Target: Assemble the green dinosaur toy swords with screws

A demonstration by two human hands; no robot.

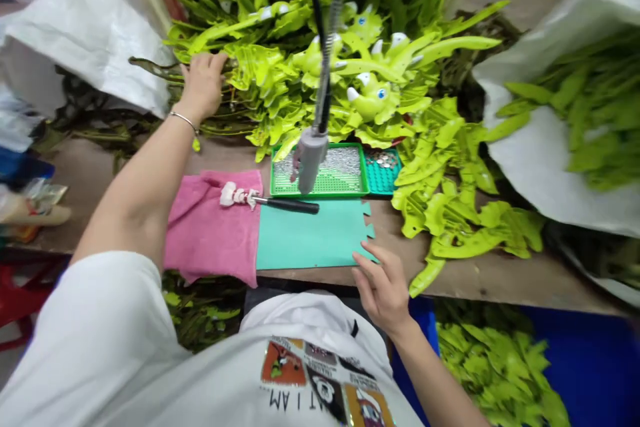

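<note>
My left hand (204,85) reaches to the back left, onto the edge of the pile where dark green plastic pieces (215,123) lie beside bright green ones (260,67). Its fingers look spread, and the tips are partly hidden among the pieces. Close to the table's front edge, my right hand (383,283) is open, with bent, parted fingers over the corner of a teal foam mat (310,237); nothing is in it. A screwdriver with a black handle (295,205) and white wrapping on its shaft lies across the mat and a pink cloth (213,233).
A grey electric screwdriver (313,157) hangs over a green tray (367,180) of small metal parts. Beside it is a teal tray (383,180). Bright green dinosaur heads (375,97) heap behind. White sacks (530,167) flank the table; a blue bin (595,360) stands below right.
</note>
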